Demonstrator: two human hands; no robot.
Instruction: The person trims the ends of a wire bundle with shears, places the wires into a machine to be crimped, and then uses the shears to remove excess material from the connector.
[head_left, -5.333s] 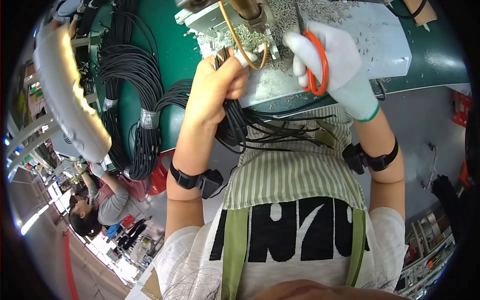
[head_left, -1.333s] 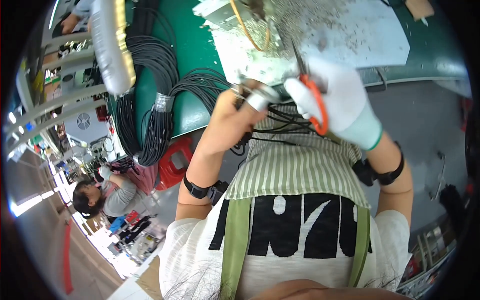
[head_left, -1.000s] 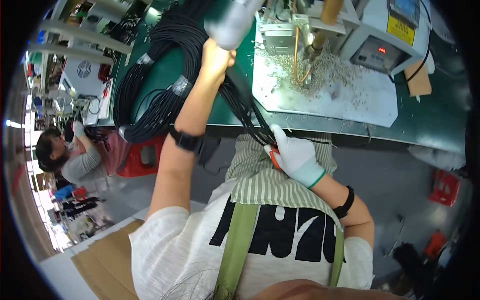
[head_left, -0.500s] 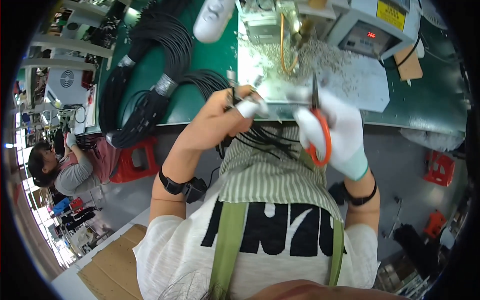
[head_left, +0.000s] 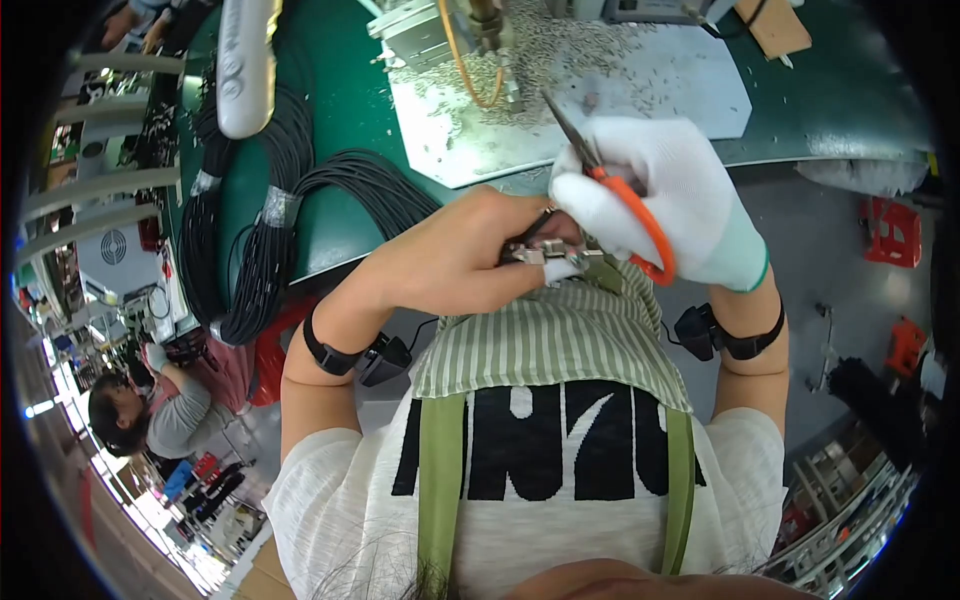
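Observation:
My left hand (head_left: 455,245) is closed around shiny metal connectors (head_left: 545,253) on black cable ends, just off the table's front edge. A white covering shows on its thumb. In a white glove, my right hand (head_left: 685,180) grips a pair of scissors with orange-red handles (head_left: 645,225), the dark blades pointing up and to the left. Its gloved fingertips are close to the left hand's fingers; whether they touch the cable ends I cannot tell. Black cables (head_left: 370,180) run from a tied bundle on the table toward my left hand.
The green table (head_left: 330,235) bears coiled black cable bundles (head_left: 265,230) at left and a white cylindrical device (head_left: 245,70) above them. A press-like machine (head_left: 480,30) stands over a white board (head_left: 440,145) strewn with small metal bits. Another person (head_left: 180,410) sits at far left.
The view has shifted, with the machine now farther up and left. My left hand has turned rightward and come closer to my right hand. The scissors have tilted to the left.

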